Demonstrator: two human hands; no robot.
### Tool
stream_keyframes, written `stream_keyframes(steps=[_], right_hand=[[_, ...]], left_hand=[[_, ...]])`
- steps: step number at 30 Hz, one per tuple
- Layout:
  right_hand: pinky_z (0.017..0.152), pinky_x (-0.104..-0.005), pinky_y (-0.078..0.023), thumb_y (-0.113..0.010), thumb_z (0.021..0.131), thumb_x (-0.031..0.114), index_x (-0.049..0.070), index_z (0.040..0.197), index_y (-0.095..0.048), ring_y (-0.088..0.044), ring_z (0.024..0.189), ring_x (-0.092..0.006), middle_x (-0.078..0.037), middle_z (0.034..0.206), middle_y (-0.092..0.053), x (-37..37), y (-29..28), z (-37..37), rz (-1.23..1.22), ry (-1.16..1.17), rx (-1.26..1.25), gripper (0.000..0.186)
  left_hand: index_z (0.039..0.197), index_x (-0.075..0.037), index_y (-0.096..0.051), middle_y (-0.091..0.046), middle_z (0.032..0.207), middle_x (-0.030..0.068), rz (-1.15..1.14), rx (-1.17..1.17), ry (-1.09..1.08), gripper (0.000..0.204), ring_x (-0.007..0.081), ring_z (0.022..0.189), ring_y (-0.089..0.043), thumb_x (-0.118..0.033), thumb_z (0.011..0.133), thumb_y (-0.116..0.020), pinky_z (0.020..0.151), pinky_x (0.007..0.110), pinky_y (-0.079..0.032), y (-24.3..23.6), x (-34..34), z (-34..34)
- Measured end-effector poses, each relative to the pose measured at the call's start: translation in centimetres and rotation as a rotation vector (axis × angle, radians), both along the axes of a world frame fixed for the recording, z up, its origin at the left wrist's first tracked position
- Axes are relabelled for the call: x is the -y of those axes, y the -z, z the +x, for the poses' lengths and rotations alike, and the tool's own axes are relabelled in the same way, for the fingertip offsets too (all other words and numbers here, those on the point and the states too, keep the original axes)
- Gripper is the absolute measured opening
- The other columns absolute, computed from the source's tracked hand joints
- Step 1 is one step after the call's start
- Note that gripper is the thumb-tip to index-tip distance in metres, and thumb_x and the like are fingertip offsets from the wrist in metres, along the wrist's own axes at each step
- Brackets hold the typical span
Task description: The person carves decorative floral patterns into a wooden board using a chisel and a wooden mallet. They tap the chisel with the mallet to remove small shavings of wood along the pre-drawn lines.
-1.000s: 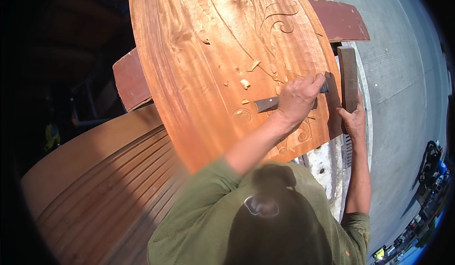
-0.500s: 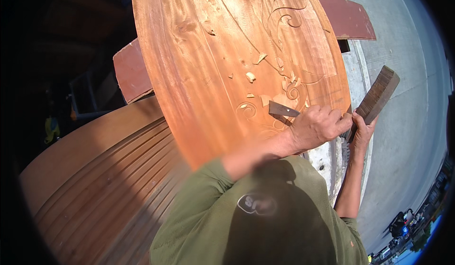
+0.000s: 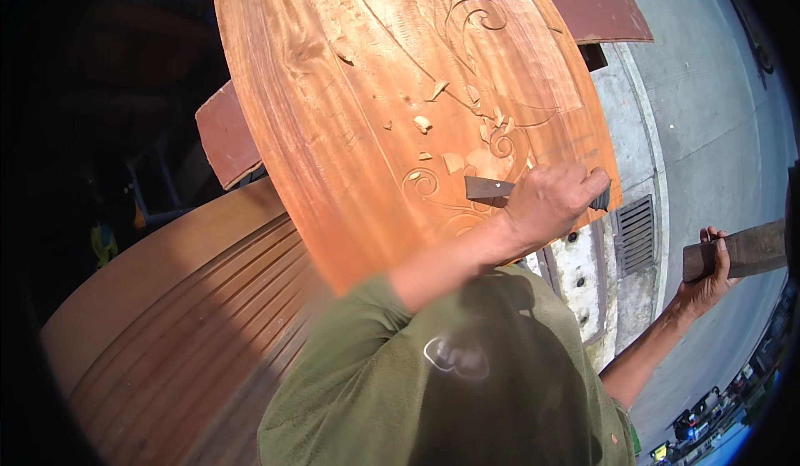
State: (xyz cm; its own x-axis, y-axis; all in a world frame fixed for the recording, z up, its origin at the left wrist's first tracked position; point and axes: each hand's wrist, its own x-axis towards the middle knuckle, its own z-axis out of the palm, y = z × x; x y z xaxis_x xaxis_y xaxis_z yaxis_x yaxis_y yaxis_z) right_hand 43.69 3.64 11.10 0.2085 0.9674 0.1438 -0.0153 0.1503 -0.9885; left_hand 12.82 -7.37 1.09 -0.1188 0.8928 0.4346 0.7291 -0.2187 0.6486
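Observation:
My left hand (image 3: 552, 203) is closed around a chisel (image 3: 483, 188). Its flat dark blade points left over a carved wooden panel (image 3: 283, 124), near a cut scroll; the dark butt of the handle shows past my fist. Most of the handle is hidden by my fingers. Out to the right, clear of the panel, my right hand (image 3: 708, 287) grips a thick dark wooden block (image 3: 740, 255) at one end. Pale wood chips (image 3: 423, 123) lie scattered on the panel around the carved curls.
Red-brown boards (image 3: 596, 6) stick out from under the panel on both sides. Grooved brown woodwork (image 3: 179, 324) fills the lower left. Beyond the panel's right edge are a metal drain grate (image 3: 637, 234) and grey concrete (image 3: 708, 132). The far left is dark.
My right hand has swung the wooden block away to the right from beside the chisel handle, tipping it nearly level. My left hand keeps the chisel at the same carving.

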Motion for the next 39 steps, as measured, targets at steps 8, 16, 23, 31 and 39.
stream_keyframes(steps=[8, 16, 23, 31, 39], right_hand=[[0.100, -0.0402, -0.058, -0.074, 0.083, -0.003, 0.009, 0.158, -0.041, -0.072, 0.107, -0.0269, -0.015, 0.126, -0.069, 8.6, 9.7, -8.2, 0.087, -0.376, 0.694, 0.083], [0.083, -0.0321, -0.059, -0.071, 0.087, -0.002, 0.007, 0.138, -0.050, -0.068, 0.085, -0.0175, -0.010, 0.110, -0.066, 5.4, 8.7, -7.6, -0.306, 0.022, 0.128, 0.056], [0.107, -0.0360, -0.048, -0.080, 0.082, 0.004, 0.004, 0.161, -0.042, -0.060, 0.121, -0.0213, -0.013, 0.140, -0.061, 9.8, 12.6, -5.4, -0.308, -0.418, 0.672, 0.087], [0.101, -0.0349, -0.053, -0.077, 0.081, 0.003, 0.003, 0.161, -0.040, -0.066, 0.110, -0.0219, -0.013, 0.130, -0.066, 13.2, 12.9, -9.9, -0.297, -0.379, 0.584, 0.088], [0.074, -0.0310, -0.060, -0.073, 0.087, 0.003, 0.008, 0.124, -0.051, -0.069, 0.079, -0.0181, -0.011, 0.106, -0.063, 9.8, 9.6, -10.1, -0.340, 0.108, -0.050, 0.043]], left_hand=[[0.103, -0.010, -0.062, -0.059, 0.079, 0.0071, -0.053, 0.090, -0.040, 0.027, 0.0292, 0.071, -0.068, -0.004, 0.079, -0.072, 0.057, 0.041, -0.054, 0.8, -0.8, 0.1], [0.102, -0.010, -0.062, -0.062, 0.085, 0.0072, -0.117, 0.019, 0.015, 0.028, 0.0301, 0.077, -0.070, -0.004, 0.078, -0.073, 0.061, 0.042, -0.056, 1.0, -0.2, -0.3], [0.103, -0.011, -0.060, -0.063, 0.085, 0.0087, -0.140, 0.075, 0.042, 0.034, 0.0315, 0.077, -0.070, -0.006, 0.074, -0.079, 0.061, 0.044, -0.055, 1.2, 0.1, -0.7], [0.101, -0.011, -0.060, -0.063, 0.082, 0.0096, -0.134, 0.117, 0.028, 0.032, 0.0327, 0.077, -0.071, -0.007, 0.075, -0.079, 0.063, 0.045, -0.056, 0.2, 0.1, -1.2], [0.103, -0.013, -0.062, -0.064, 0.079, 0.0105, -0.130, 0.044, 0.007, 0.029, 0.0346, 0.074, -0.072, -0.010, 0.079, -0.077, 0.062, 0.046, -0.057, 1.1, 0.4, -0.8]])
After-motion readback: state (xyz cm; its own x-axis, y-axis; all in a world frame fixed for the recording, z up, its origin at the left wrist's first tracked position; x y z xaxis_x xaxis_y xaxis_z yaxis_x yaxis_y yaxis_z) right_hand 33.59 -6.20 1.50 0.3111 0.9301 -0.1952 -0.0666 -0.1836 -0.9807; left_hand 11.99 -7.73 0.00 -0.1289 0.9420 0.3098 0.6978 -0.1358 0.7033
